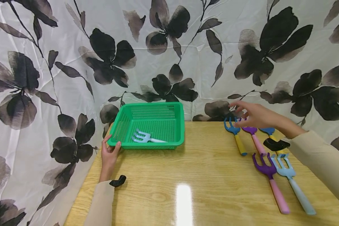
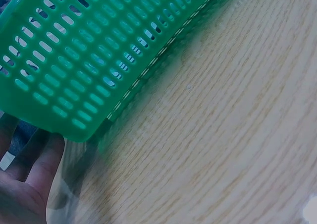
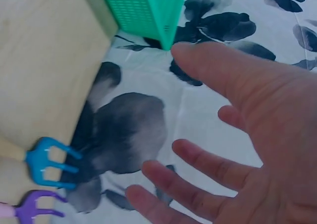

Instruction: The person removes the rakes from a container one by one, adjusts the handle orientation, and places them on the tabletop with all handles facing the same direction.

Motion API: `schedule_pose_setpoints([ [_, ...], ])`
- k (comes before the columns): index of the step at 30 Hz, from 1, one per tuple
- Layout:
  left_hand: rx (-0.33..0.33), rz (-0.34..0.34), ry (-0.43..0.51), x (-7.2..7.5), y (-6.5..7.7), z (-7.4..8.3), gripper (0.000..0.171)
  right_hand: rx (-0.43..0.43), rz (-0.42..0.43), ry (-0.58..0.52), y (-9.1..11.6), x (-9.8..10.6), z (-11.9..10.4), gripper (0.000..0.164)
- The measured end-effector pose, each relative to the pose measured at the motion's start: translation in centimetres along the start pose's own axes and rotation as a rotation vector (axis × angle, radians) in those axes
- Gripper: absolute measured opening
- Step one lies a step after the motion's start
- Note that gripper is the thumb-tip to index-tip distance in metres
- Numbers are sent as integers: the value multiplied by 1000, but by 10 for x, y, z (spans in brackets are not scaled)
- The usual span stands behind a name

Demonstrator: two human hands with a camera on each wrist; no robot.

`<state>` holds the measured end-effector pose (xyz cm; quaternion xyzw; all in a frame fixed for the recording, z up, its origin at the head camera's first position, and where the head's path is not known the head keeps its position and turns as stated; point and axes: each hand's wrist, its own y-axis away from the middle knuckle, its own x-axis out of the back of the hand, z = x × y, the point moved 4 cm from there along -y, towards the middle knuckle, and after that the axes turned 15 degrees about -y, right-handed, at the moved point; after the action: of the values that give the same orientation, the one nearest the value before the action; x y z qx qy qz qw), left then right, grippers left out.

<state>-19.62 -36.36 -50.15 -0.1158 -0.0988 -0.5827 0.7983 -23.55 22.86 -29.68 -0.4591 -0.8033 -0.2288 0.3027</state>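
Observation:
A green plastic basket (image 1: 182, 125) with slotted sides stands at the back left of the table. My left hand (image 1: 109, 157) grips its near left corner, thumb in front and fingers round the side. Inside the basket lies a pale blue hand fork (image 1: 142, 137). Over the far right edge my right hand (image 1: 257, 116) hovers with spread fingers, holding nothing. Beneath and near it lie a blue hand fork with a yellow handle (image 1: 239, 144), a purple one with a pink handle (image 1: 258, 145) and another blue one (image 1: 267, 130), partly hidden by the wrist.
Closer on the right, a purple hand fork with a pink handle (image 1: 278, 194) lies beside a pale blue one (image 1: 300, 193). A floral cloth (image 1: 203, 78) hangs behind and left of the wooden table (image 1: 149, 185).

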Motion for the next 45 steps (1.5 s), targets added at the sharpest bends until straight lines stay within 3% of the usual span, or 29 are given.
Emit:
schedule_pose_setpoints([
  [9, 16, -26, 6, 0, 1, -3, 70, 62, -43, 7, -44, 7, -36, 75],
  [15, 6, 9, -4, -1, -1, -2, 66, 114, -93, -6, -73, 7, -58, 74],
  [24, 18, -12, 16, 1, 3, 6, 68, 112, -191, 0, -117, -9, -85, 77],
  [32, -10, -32, 24, 2, 11, 23, 68, 167, -275, -18, -159, -45, -102, 77],
  [39, -12, -19, 57, -2, 1, 3, 66, 169, -399, -67, -190, -88, -109, 76],
  [45, -1, -10, 41, 0, -5, -4, 67, 169, -472, -59, -215, -122, -112, 77],
])
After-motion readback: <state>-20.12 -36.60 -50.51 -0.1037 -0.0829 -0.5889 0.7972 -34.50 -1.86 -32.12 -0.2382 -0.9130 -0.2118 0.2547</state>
